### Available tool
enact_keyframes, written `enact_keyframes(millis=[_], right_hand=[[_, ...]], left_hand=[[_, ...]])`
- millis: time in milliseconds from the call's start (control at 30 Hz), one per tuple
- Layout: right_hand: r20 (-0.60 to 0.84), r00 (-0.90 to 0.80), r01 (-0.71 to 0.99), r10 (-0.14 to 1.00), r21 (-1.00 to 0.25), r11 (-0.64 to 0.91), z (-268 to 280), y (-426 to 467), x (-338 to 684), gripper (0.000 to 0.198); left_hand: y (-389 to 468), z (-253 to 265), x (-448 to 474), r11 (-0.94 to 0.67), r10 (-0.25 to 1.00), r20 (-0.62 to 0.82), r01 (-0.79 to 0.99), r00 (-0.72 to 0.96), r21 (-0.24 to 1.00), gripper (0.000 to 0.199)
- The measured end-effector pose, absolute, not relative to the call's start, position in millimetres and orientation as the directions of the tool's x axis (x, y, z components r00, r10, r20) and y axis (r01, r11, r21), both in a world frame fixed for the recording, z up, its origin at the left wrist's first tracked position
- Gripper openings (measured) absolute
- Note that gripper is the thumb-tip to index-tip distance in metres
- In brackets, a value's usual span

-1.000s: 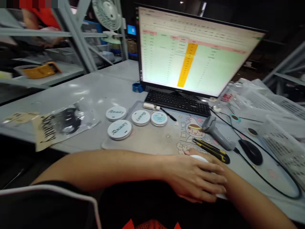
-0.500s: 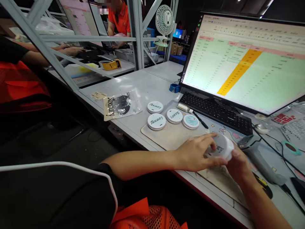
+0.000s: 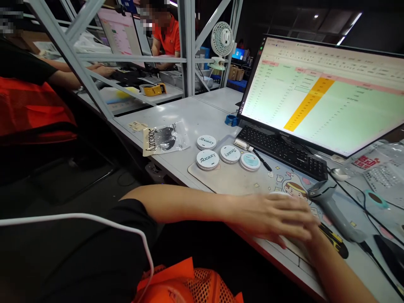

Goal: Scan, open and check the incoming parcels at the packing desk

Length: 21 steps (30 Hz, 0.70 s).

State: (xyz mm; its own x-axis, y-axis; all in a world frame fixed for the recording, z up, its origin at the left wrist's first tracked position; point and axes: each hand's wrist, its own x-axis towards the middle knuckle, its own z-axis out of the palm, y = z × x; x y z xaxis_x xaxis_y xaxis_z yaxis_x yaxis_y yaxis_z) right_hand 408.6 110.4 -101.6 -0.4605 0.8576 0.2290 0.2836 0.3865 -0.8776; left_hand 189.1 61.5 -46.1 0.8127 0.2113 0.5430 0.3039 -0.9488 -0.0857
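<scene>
1. The left hand [image 3: 271, 216] lies flat, fingers spread, over a white round case [image 3: 279, 195] at the near edge of the table [image 3: 189, 113]; only a sliver of the case's rim shows past the knuckles, so whether the grip has closed on it cannot be told.
2. The right hand [image 3: 311, 242] is tucked under the left, mostly hidden; its grip cannot be told either.
3. Judging by this, the step in hand is handling this one case on the desk mat [image 3: 227, 181]. The next move seems to call for a firm hold on its rim and a clear view of its face.
4. Just right of the hands lie a barcode scanner [image 3: 331, 206] and a yellow-black utility knife [image 3: 334, 242].
5. Farther off, four more round cases [image 3: 207, 159] sit grouped together, with a pen [image 3: 260, 159] beside them.
6. Beyond are a keyboard [image 3: 280, 149] and a monitor [image 3: 325, 92] showing a spreadsheet.
</scene>
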Motion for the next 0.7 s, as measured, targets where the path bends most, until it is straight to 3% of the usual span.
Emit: enact_keyframes(millis=[100,167,200,267,367,467,533,600,700], right_hand=[[0.212,-0.435,0.194,0.875,-0.927,0.321,-102,110,403,0.046],[0.146,-0.417,0.077,0.897,-0.978,0.195,-102,112,399,0.06],[0.106,-0.412,0.013,0.905,-0.992,0.122,-103,113,398,0.06],[0.035,-0.417,-0.078,0.908,-0.997,0.002,-104,113,397,0.057],[-0.025,-0.436,-0.112,0.899,-0.99,-0.082,-103,109,397,0.055],[-0.054,-0.47,-0.091,0.881,-0.99,-0.11,-95,107,392,0.057],[-0.007,-0.496,-0.014,0.868,-1.0,-0.016,-83,116,384,0.059],[0.128,-0.458,0.111,0.88,-0.973,0.2,-70,134,371,0.061],[0.372,-0.33,0.418,0.868,-0.767,0.487,-56,171,344,0.06]], left_hand=[[58,-52,194,-0.742,0.616,0.627,0.618,0.477,0.259,0.09],[59,-57,195,-0.58,0.789,0.513,0.686,0.338,0.439,0.107],[61,-58,195,-0.555,0.816,0.463,0.689,0.345,0.466,0.107],[63,-60,192,-0.633,0.767,0.438,0.666,0.469,0.395,0.099],[66,-60,184,-0.793,0.589,0.466,0.583,0.66,0.177,0.088],[72,-55,170,-0.856,0.504,0.446,0.496,0.739,0.145,0.087],[78,-48,147,-0.864,0.503,0.454,0.444,0.736,0.237,0.09],[86,-41,108,-0.792,0.61,0.484,0.491,0.627,0.361,0.089],[98,-40,17,-0.4,0.866,0.466,0.808,0.179,0.432,0.071]])
